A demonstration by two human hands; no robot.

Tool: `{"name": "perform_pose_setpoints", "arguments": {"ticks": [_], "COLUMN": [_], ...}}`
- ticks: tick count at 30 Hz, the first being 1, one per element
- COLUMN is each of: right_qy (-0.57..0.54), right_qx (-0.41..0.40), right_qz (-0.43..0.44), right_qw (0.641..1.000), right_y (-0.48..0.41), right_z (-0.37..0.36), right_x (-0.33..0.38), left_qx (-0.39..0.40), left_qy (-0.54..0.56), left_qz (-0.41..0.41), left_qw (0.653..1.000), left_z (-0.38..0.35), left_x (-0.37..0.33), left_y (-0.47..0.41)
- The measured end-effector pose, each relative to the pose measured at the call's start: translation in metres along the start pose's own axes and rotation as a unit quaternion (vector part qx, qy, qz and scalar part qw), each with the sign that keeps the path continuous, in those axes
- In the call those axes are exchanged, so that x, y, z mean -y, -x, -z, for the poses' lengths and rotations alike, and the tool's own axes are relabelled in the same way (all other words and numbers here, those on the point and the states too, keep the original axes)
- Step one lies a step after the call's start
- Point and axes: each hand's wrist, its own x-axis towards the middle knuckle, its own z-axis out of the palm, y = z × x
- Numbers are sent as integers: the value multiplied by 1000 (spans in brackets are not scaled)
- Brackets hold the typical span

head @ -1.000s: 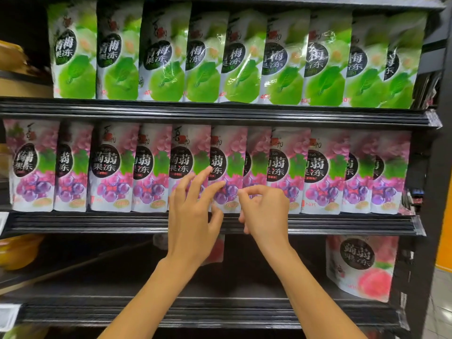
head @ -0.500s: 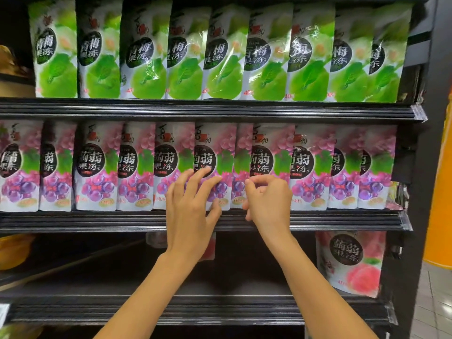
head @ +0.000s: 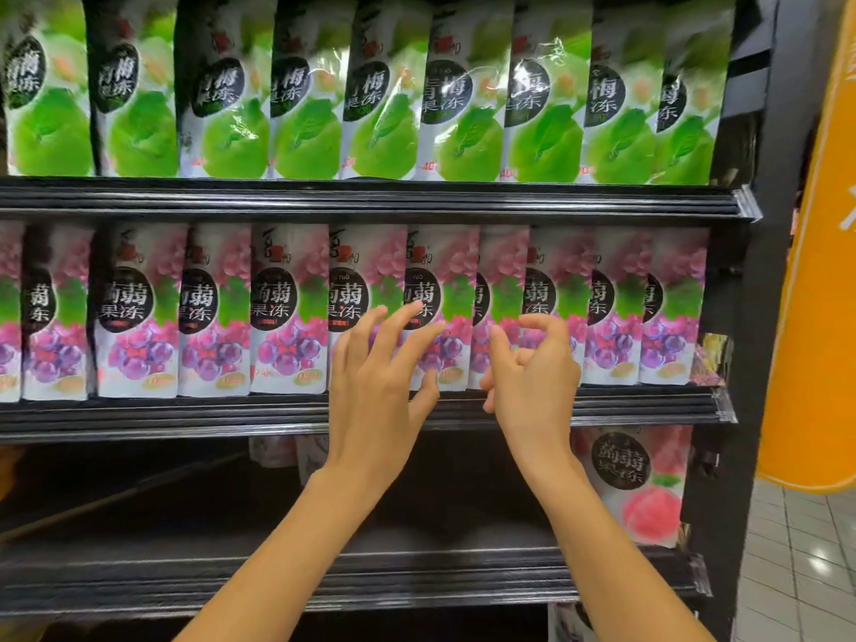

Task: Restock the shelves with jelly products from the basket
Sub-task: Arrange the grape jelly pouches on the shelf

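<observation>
View: head, looking at a black store rack from close up.
Your left hand [head: 377,391]: held flat with its fingers [head: 393,335] straight and spread, holding nothing. The tips lie over the fronts of two grape pouches near the row's middle. Can't tell if they touch.
Your right hand [head: 537,386]: just right of the left, with a small gap between them. Its fingers are hooked and the thumb points up-left, in front of the next pouches. Can't tell if it pinches one.
Grape jelly pouches [head: 287,312]: purple and pink, upright in one tight overlapping row that fills the middle shelf [head: 185,414] from left to right.
Green plum jelly pouches [head: 393,95]: a full row, upright on the top shelf [head: 324,201].
Peach jelly pouch [head: 639,484]: stands at the right end of the bottom shelf [head: 139,581], below and right of your right hand. More packets sit dark at the back, behind your left wrist, too dim to read.
Right edge: orange pillar [head: 815,317] beside the rack, pale tiled floor [head: 796,572] below it.
</observation>
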Motion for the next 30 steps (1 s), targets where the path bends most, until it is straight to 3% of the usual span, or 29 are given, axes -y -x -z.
{"name": "perform_pose_setpoints", "arguments": {"ticks": [8, 17, 22, 30], "right_qy": [39, 17, 7, 32], "right_qx": [53, 43, -31, 0], "right_qz": [-45, -30, -17, -56], "right_qw": [997, 998, 999, 998], "right_y": [-16, -23, -30, -42], "right_z": [16, 42, 64, 79], "right_x": [-8, -17, -27, -41], "left_qx": [2, 3, 9, -7], "left_qy": [-15, -11, -17, -3], "left_qz": [7, -21, -27, -27], "left_qw": [1000, 1000, 999, 1000], "left_z": [-14, -26, -36, -48], "left_x": [-13, -40, -55, -73], "left_y": [-2, -5, -9, -13]}}
